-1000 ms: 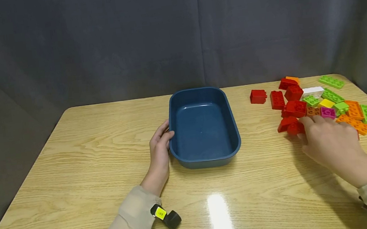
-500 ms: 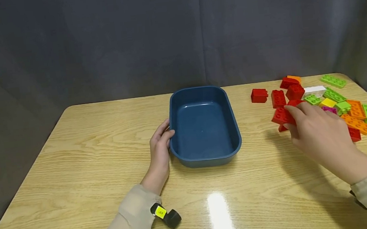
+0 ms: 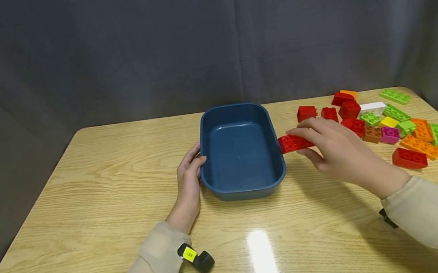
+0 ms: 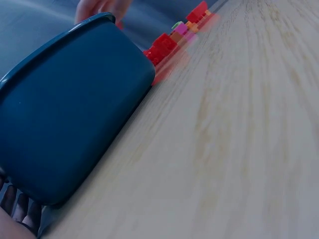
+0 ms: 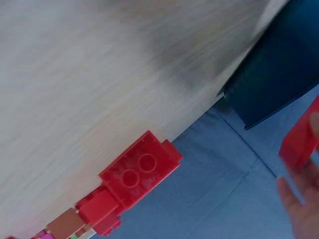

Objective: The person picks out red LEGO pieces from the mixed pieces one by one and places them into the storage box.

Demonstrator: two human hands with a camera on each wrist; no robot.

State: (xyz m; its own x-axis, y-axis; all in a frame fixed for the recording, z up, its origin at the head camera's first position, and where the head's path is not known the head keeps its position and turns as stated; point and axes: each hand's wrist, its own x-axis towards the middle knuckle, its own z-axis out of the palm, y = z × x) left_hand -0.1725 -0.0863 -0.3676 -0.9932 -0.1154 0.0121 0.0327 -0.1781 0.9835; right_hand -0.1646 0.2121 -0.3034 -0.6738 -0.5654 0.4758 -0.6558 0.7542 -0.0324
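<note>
Head view: red studded brick [image 3: 293,144] pinched between thumb and fingers of the right hand [image 3: 341,155], projecting leftward from the fingertips. Long axis ran roughly sideways, leading end at the right rim of the blue tub [image 3: 245,194]; contact unclear. Right hand was nearer that rim; left hand [image 3: 188,177] held the opposite wall, thumb at the lip, fingers bent along the outside. Tub: smooth plastic, rounded rectangle, long axis running away from the person. Magenta brick [image 3: 390,134], hard-edged, lay farther right on the pale wood-grain tabletop [image 3: 127,177].
</note>
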